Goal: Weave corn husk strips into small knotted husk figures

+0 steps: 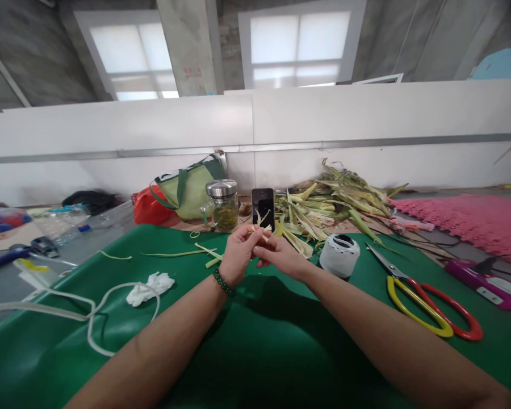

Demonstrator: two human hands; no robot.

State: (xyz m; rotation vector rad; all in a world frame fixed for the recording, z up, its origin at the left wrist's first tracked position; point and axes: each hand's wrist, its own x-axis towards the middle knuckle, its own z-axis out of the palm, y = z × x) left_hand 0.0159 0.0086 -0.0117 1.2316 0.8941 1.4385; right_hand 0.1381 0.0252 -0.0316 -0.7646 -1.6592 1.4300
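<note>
My left hand (239,254) and my right hand (280,255) meet above the green cloth (259,341), both pinching a thin pale leaf strip (260,229) between the fingertips. A green bead bracelet sits on my left wrist. Just behind the hands a black phone (263,208) stands upright. A pile of green and yellow husk leaves (332,201) lies beyond it to the right. Loose leaf strips (196,251) lie on the cloth left of my hands.
A white tape roll (339,255) and red-and-yellow scissors (426,301) lie to the right. A lidded glass jar (222,204), a green bag (187,187), a white tissue (150,286), a white cord (68,307) and a pink knitted mat (464,218) are around.
</note>
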